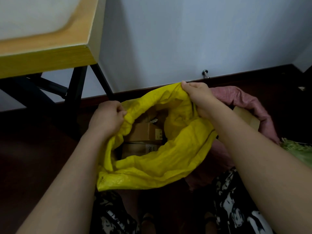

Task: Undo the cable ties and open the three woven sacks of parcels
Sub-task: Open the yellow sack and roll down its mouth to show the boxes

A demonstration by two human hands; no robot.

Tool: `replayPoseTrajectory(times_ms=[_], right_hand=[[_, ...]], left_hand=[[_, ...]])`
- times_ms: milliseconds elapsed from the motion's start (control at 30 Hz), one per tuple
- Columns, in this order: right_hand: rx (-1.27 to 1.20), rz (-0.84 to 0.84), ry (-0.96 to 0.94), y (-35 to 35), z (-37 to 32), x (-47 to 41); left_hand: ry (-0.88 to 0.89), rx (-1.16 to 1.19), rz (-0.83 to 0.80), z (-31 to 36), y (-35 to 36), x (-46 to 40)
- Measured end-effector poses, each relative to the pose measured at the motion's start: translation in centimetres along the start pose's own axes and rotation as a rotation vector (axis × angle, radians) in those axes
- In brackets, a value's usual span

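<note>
Yellow sack stands on the dark floor in front of us, its mouth pulled wide between our two hands. Our left hand has its fingers curled round the bunched rim on the left side, and our right hand pinches a fold of the rim at the far right, lifted a little higher. Both arms reach in from the near edge of the floor. Inside the mouth we see brown cardboard boxes stacked one on another, some with white labels whose print is too blurred to read.

Just beside the yellow one, to the right and touching it, lies a pink sack, open too, with a box showing at its mouth. A green sack shows at the right edge, mostly cut off. The sacks sit near the dark skirting where floor meets white wall. A wooden surface on black legs stands at far left. Patterned black-and-white cloth covers our knees.
</note>
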State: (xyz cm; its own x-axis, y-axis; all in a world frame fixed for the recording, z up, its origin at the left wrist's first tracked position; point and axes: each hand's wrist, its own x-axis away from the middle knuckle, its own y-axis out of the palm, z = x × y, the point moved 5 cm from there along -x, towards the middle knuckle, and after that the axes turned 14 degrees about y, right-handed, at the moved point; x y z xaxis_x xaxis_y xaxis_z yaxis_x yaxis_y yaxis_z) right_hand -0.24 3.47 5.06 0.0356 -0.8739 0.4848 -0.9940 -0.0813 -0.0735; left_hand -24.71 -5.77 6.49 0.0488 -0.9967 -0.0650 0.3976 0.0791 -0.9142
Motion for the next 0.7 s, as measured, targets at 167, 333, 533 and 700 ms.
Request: replayPoseTrajectory(times_ms=[167, 333, 533, 700], right_hand=[[-0.122, -0.039, 0.132, 0.6, -0.2, -1.4], [-0.123, -0.147, 0.218, 0.7, -0.1, -2.0], [-0.163, -0.186, 0.161, 1.8, 0.2, -3.2], [0.747, 0.052, -0.187, 0.6, -1.2, -1.4]], left_hand=[[0.059, 0.047, -0.087, 0.6, 1.2, 0.4], [-0.024, 0.058, -0.022, -0.1, 0.7, -0.1], [-0.627, 1.083, 0.047, -3.2, 1.1, 1.0], [-0.726, 1.165, 0.066, -3.8, 1.2, 1.1]])
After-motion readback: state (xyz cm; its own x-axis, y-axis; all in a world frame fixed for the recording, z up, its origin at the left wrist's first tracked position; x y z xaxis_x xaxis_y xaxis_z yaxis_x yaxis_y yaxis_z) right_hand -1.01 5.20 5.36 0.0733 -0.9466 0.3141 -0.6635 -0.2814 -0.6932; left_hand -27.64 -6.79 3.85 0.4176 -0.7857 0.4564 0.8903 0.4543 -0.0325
